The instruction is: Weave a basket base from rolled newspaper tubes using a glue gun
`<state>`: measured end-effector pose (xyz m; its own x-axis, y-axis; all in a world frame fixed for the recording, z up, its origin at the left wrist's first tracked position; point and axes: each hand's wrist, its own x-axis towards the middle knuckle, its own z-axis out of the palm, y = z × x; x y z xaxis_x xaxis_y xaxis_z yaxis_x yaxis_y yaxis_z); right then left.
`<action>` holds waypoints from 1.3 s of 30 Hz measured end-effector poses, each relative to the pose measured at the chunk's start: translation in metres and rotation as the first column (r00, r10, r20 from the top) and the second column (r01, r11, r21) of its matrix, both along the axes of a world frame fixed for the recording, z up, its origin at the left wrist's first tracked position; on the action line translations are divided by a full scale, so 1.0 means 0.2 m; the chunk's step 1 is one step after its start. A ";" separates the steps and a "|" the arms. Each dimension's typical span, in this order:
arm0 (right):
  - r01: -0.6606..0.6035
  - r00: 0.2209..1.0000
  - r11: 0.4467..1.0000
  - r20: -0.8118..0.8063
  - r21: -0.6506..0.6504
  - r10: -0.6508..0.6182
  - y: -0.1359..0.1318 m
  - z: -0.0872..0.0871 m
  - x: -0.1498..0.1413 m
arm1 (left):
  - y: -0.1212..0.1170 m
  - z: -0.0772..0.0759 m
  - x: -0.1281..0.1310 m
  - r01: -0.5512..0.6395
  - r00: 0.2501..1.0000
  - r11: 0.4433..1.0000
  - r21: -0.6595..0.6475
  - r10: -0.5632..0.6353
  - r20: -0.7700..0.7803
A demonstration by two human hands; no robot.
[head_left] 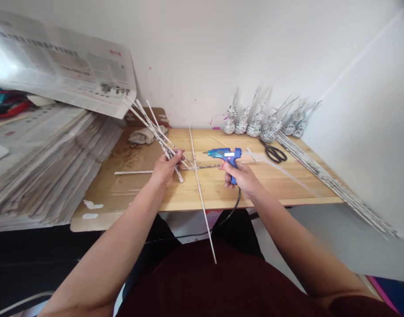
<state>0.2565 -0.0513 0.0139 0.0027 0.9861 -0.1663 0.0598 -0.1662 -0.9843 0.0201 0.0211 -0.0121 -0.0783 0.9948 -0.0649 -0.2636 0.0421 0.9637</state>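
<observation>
My left hand [165, 169] is closed around a bunch of rolled newspaper sticks [152, 125] that fan up and to the left. My right hand [243, 176] grips a blue hot glue gun [225, 155] with its nozzle pointing left and a red light lit. Between the hands, two long paper sticks lie crossed [195, 166] on the wooden board [287, 180]; one runs toward me past the table edge, the other runs sideways. The glue gun's black cord [233, 209] drops off the front edge.
A thick stack of newspapers [39, 163] fills the left, with a loose sheet [63, 66] above it. Woven paper figures [261, 121] line the wall, black scissors [276, 153] lie beside them, and a bundle of paper sticks [334, 180] runs along the right wall. Cardboard [102, 193] underlies the left.
</observation>
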 end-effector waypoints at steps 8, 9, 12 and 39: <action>0.047 0.977 0.999 -0.209 -0.020 -0.050 0.02 -0.09 -0.02 | -0.02 0.00 0.06 -0.010 0.991 0.985 0.172 0.033 -0.131; 0.051 0.979 0.999 -0.200 -0.012 -0.052 0.02 -0.09 -0.02 | -0.02 0.00 0.07 -0.005 0.990 0.983 0.182 0.031 -0.137; 0.056 0.990 0.998 -0.133 0.002 -0.055 0.00 -0.09 -0.02 | -0.02 0.00 0.08 -0.007 0.988 0.981 0.194 0.036 -0.149; 0.001 0.987 0.993 0.160 0.116 -0.020 -0.02 -0.18 0.00 | -0.01 0.05 0.00 0.051 0.992 0.996 0.066 -0.043 -0.121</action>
<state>0.2566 -0.0560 -0.0223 0.0310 0.9984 -0.0483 0.2177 -0.0539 -0.9745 0.0206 0.0186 -0.0031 -0.0342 0.9994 0.0113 -0.1457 -0.0161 0.9892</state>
